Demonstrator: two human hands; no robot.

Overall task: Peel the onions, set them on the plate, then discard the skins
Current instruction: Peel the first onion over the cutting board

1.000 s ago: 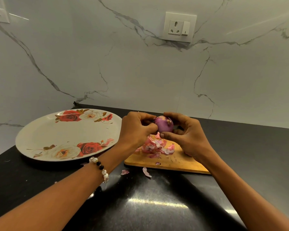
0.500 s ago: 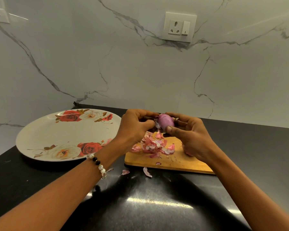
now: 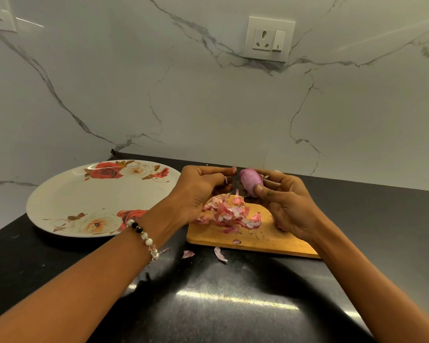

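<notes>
A small purple onion (image 3: 250,181) is held between the thumb and fingers of my right hand (image 3: 289,203), above the far edge of a wooden cutting board (image 3: 265,240). Just left of the onion, my left hand (image 3: 201,191) pinches a small scrap of skin (image 3: 234,169) at its fingertips. A pile of pink onion skins (image 3: 232,214) lies on the board below both hands. The white plate with red roses (image 3: 84,201) sits to the left with no onion on it.
A few loose skin flakes (image 3: 219,253) lie on the black counter (image 3: 208,305) in front of the board. A marble wall with a socket (image 3: 268,39) rises behind. My left wrist wears a beaded bracelet (image 3: 144,235).
My left hand has drawn a little to the left, away from the onion, with a scrap of skin. My right hand has turned the onion so its smooth purple side shows.
</notes>
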